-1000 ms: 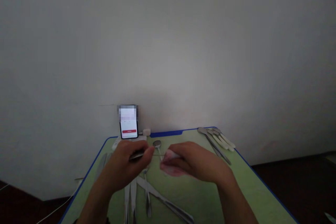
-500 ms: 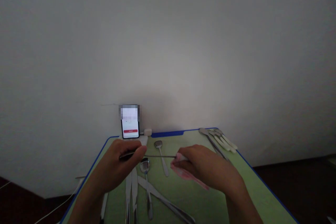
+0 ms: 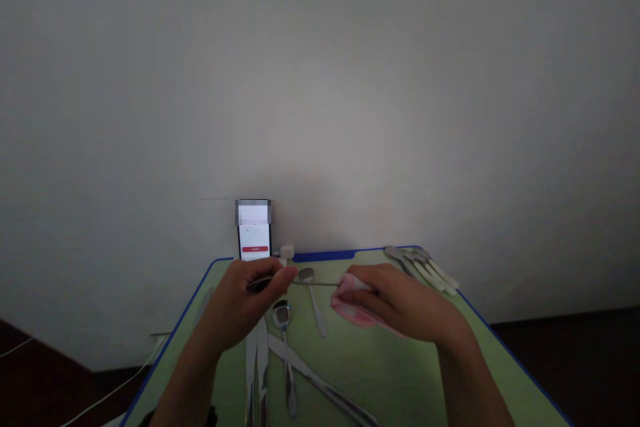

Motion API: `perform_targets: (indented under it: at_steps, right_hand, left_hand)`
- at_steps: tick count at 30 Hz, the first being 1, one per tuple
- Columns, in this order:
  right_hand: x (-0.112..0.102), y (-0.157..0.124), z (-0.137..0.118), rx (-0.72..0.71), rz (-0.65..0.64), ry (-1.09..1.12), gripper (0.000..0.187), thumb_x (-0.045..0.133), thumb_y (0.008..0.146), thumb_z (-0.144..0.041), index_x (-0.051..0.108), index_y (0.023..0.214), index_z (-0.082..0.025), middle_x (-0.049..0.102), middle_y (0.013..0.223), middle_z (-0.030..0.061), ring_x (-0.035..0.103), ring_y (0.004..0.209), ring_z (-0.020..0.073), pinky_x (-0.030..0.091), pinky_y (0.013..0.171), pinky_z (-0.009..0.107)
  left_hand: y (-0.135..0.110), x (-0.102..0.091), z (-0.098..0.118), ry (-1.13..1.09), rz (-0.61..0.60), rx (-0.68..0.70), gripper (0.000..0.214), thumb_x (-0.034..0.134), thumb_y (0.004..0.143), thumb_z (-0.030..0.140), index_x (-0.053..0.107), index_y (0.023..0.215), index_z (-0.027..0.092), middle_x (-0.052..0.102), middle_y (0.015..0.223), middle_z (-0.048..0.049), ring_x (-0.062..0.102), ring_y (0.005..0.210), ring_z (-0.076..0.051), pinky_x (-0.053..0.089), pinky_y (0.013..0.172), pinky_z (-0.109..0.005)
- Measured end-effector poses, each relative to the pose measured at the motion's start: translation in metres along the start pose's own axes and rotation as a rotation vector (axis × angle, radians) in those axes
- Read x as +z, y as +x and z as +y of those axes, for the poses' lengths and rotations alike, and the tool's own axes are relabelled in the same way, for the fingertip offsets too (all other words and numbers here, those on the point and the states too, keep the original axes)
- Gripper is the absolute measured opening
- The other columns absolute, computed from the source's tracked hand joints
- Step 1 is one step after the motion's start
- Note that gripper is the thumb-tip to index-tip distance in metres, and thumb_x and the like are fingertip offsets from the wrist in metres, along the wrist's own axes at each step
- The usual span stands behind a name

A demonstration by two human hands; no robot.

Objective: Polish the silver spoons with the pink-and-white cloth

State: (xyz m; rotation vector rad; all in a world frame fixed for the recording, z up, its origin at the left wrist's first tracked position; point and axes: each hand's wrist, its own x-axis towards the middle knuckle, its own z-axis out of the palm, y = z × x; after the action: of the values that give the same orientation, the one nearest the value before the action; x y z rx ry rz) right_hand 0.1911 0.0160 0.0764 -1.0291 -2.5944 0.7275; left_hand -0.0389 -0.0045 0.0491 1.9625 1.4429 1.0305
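Over the table, my left hand (image 3: 245, 303) is closed around the curved end of a metal spoon (image 3: 320, 284), whose thin stem spans level between my two hands. A pink-and-white cloth (image 3: 357, 313) is bunched in my right hand (image 3: 400, 300), its fingers pinching the cloth around the stem's other end. That end is hidden by the cloth. Below my hands lie a shiny spoon (image 3: 283, 313), a smaller spoon (image 3: 315, 303) farther back, a pair of table knives (image 3: 263, 353) side by side, and another knife (image 3: 320, 380) slanting under the shiny spoon's handle.
A lit phone (image 3: 255, 237) leans upright against the wall at the back left, beside a white charger plug (image 3: 287, 251). Several utensils with pale handles (image 3: 435, 273) lie at the back right corner. The green table (image 3: 400, 380) has a blue edge, and a white cable (image 3: 120, 387) hangs at its left.
Both hands, with the spoon and the cloth, have risen slightly. The right hand's cloth sits a little closer to the left hand along the stem. The whole view has shifted slightly.
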Motion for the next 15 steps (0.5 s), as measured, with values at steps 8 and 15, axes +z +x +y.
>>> perform_targets:
  at_steps: [8, 15]
  right_hand:
    - [0.0, 0.0, -0.001, 0.016, -0.01, 0.02, 0.033, 0.037, 0.092, -0.037, 0.061, 0.086, -0.016, 0.063, 0.079, 0.0026, 0.053, 0.07, 0.0123, 0.036, 0.064, 0.022]
    - [0.016, 0.009, -0.007, 0.06, -0.044, -0.049, 0.03, 0.043, 0.089, -0.04, 0.063, 0.088, -0.017, 0.066, 0.08, 0.005, 0.056, 0.071, 0.0146, 0.035, 0.063, 0.023]
  left_hand:
    - [-0.001, -0.004, -0.012, -0.067, 0.026, -0.051, 0.045, 0.042, 0.084, 0.048, 0.044, 0.052, 0.016, 0.036, 0.049, 0.0044, 0.034, 0.048, -0.009, 0.025, 0.046, -0.02]
    - [0.006, 0.023, 0.002, 0.004, -0.155, 0.043, 0.041, 0.04, 0.085, 0.041, 0.039, 0.052, 0.017, 0.033, 0.05, 0.0056, 0.031, 0.049, -0.008, 0.022, 0.046, -0.022]
